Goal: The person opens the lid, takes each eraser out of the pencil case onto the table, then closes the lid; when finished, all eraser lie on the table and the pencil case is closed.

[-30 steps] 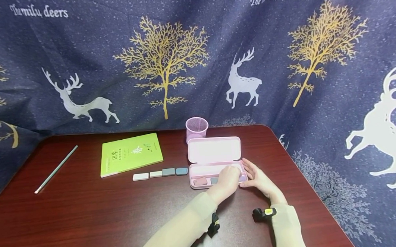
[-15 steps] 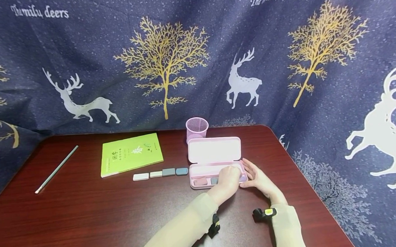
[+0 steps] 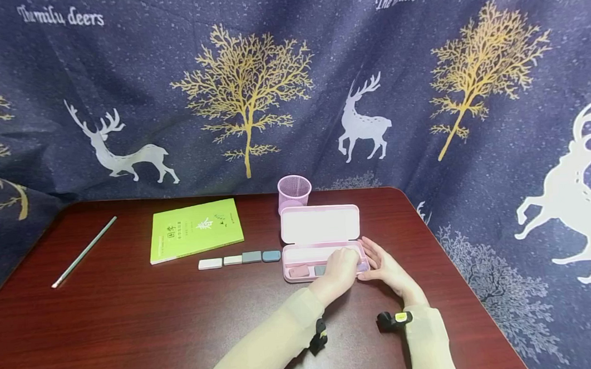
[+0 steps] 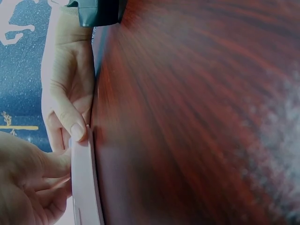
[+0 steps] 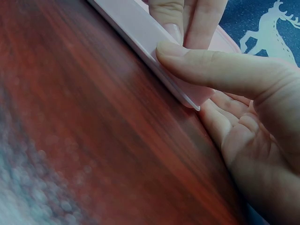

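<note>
An open pink pencil case [image 3: 320, 224] lies on the table with its lid tipped back. Inside its front part are a pink eraser [image 3: 299, 270], a grey-green eraser [image 3: 320, 270] and a lavender eraser [image 3: 363, 266] at the right end. My left hand [image 3: 336, 271] reaches into the right half with curled fingers, down at the lavender eraser; in the head view the hand hides most of its own fingertips. My right hand [image 3: 387, 269] grips the case's right end, thumb on the front wall [image 5: 154, 42] and fingers behind the corner. Both hands nearly meet in the left wrist view.
Left of the case, several erasers [image 3: 251, 257] stand in a row. Behind them lies a green book [image 3: 196, 230]; a pencil [image 3: 84, 252] lies farther left. A pink mesh pen holder [image 3: 294, 191] is behind the lid. A patterned cloth [image 3: 289, 68] hangs at the back.
</note>
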Motion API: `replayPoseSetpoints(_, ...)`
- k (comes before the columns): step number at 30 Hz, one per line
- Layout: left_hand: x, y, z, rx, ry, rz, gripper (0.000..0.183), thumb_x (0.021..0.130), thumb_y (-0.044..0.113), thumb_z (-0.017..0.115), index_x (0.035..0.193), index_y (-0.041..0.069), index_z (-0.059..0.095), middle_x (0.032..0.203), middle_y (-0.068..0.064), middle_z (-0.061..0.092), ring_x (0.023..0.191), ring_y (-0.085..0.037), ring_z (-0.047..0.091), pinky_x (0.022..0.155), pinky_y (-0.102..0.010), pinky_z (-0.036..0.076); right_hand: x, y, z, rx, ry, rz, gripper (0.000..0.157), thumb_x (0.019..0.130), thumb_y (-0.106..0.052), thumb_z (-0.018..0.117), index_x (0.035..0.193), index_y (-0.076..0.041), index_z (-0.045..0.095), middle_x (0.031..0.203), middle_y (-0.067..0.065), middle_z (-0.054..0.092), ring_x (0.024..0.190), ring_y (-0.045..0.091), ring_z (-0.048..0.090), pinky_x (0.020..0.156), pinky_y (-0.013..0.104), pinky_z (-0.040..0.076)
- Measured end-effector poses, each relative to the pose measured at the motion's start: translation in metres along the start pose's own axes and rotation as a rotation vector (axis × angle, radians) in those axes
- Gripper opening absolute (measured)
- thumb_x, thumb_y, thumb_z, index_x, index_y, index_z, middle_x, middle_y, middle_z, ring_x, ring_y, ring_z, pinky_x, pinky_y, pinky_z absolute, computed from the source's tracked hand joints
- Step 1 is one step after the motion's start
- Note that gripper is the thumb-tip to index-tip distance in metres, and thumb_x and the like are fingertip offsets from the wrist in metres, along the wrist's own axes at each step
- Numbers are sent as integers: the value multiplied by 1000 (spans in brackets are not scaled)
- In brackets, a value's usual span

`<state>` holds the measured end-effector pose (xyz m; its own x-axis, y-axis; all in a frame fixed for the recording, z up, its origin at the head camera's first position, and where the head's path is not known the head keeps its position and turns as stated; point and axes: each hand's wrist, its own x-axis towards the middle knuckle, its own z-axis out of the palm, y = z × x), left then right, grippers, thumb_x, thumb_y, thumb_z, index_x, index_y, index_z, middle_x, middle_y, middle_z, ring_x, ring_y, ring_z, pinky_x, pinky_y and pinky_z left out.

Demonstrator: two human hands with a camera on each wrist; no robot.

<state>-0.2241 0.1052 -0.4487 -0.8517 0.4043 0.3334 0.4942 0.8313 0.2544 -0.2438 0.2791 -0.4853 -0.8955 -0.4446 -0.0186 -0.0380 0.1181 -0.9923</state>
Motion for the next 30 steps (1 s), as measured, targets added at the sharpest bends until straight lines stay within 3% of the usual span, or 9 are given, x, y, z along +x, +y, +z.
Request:
replayPoseSetpoints(10, 0, -2, 3, -45, -22, -3, 13, 75, 4, 73, 82, 15, 77, 80, 4, 73, 80, -12, 69, 73, -20, 53, -1, 0, 1, -16, 5, 3, 101, 78, 10, 73, 154, 5, 6, 159, 31, 8, 147, 44, 8, 101, 6, 36)
replayPoseSetpoints(17, 0, -5, 4, -96, -12, -1, 11, 78, 5, 70, 79, 14, 76, 78, 3, 73, 78, -12, 68, 70, -19, 52, -1, 0, 0, -14, 4, 5, 101, 78, 9, 73, 154, 5, 6, 159, 31, 8, 148, 44, 8, 100, 6, 36)
replayPoseSetpoints(30, -1, -9, -10, -157, 32, 27, 9, 80, 16, 78, 89, 18, 79, 85, 7, 76, 82, -9, 70, 75, -19, 53, -1, 0, 0, 8, -12, 1, 101, 78, 10, 71, 154, 5, 4, 159, 31, 6, 146, 45, 7, 98, 10, 42)
